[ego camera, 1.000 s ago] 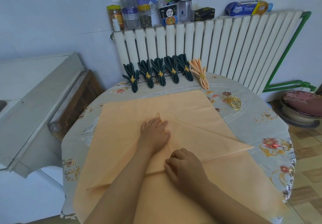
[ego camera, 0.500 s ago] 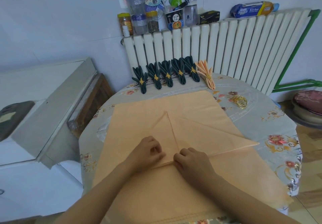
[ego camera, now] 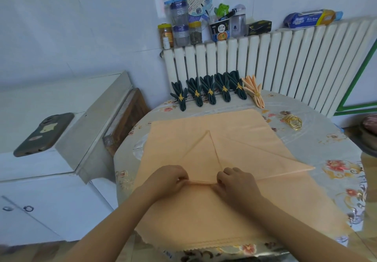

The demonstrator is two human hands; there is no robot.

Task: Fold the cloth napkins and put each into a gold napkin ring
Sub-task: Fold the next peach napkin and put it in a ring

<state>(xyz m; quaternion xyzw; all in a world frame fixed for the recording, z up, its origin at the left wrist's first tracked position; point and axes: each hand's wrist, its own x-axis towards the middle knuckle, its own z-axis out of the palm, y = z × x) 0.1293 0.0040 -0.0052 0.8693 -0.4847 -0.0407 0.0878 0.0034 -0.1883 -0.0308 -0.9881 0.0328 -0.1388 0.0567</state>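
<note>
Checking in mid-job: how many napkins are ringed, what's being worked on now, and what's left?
Done: five dark green napkins and one peach ringed napkin lie in gold rings by the radiator. In hand: the left hand and right hand both pinch the near edge of a folded peach napkin, starting a pleat. Left: finish pleating, ring it from the loose gold rings, then fold the peach napkins stacked underneath.

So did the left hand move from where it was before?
Yes. The left hand slid back toward the person, from the apex of the folded triangle to its near edge on the peach napkin, which it now pinches.
</note>
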